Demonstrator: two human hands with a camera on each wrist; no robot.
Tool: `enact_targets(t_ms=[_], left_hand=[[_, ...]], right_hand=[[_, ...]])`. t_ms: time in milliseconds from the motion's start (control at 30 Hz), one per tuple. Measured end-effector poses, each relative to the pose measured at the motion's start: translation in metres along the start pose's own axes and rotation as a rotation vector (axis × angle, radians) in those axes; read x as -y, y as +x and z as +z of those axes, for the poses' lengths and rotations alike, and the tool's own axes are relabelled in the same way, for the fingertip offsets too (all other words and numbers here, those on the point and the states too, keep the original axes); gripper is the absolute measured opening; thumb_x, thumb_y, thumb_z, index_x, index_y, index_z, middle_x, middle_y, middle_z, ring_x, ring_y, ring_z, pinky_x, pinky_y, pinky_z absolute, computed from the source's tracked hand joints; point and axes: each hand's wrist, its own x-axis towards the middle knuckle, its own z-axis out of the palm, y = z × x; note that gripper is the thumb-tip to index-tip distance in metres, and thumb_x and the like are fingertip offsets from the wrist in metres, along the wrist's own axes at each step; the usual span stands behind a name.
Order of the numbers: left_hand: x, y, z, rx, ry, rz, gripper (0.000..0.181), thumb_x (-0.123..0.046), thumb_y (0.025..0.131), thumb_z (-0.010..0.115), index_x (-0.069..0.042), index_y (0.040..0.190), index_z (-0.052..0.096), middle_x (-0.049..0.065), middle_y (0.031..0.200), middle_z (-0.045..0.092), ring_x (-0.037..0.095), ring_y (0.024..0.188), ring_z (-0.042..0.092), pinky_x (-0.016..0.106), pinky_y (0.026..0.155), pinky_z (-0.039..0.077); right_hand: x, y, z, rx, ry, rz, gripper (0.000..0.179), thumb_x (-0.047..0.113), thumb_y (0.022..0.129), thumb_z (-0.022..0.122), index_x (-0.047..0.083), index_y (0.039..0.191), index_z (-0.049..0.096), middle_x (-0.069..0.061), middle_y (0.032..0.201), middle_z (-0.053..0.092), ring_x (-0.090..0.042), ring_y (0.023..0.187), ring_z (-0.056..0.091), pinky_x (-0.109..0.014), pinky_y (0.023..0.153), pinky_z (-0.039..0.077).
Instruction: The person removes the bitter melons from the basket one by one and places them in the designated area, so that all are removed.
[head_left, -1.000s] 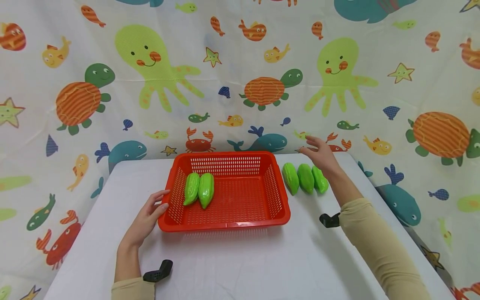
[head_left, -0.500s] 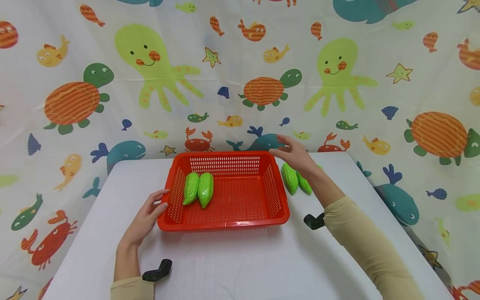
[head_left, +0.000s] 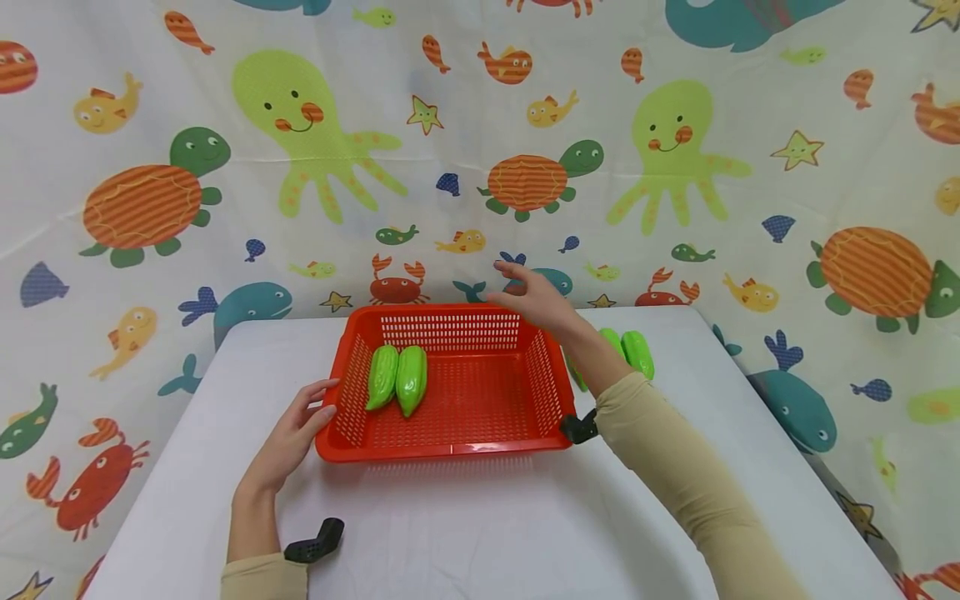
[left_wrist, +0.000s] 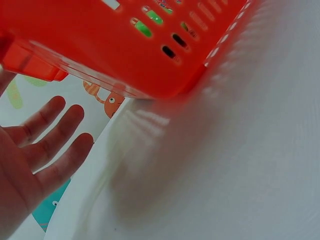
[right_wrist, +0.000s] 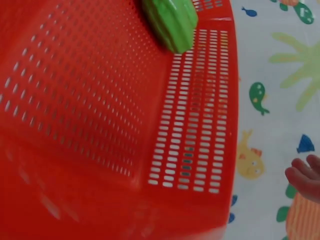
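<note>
Two green fruits [head_left: 411,381] lie side by side, touching, in the left part of the red basket [head_left: 452,451], which has slotted walls and a perforated floor; we see their pointed ends towards the person. More green fruits [head_left: 639,355] rest on the white table [head_left: 465,533] just beyond the basket's right wall, and we find them partly covered by the right forearm. The left hand [head_left: 295,427] is at the basket's left rim, its thumb and nearest finger meeting the edge; in the left wrist view we see three of its fingers straight and spread apart, off the basket, but we cannot tell how firmly the rim is touched. The right hand [head_left: 540,298] hovers over the basket's far right corner with its fingers apart and nothing between them, and in the right wrist view we catch only its fingertips at the edge. Both forearms wear beige sleeves [head_left: 675,450], and we note a black device [head_left: 315,542] at each wrist. Behind the table we see a pale curtain [head_left: 465,100] printed with octopuses, turtles, crabs and fish.
</note>
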Motion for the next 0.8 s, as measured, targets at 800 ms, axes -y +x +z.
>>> enact_targets(t_ms=[800], left_hand=[[0.0, -0.002, 0.0, 0.006, -0.016, 0.016, 0.056, -0.036, 0.101, 0.052, -0.02, 0.151, 0.031, 0.018, 0.148, 0.035, 0.04, 0.13, 0.042, 0.036, 0.089, 0.054]], right_hand=[[-0.005, 0.057, 0.05, 0.269, -0.09, -0.13, 0.061, 0.038, 0.093, 0.066, 0.021, 0.147, 0.045, -0.004, 0.151, 0.04, -0.026, 0.136, 0.039, -0.045, 0.106, 0.04]])
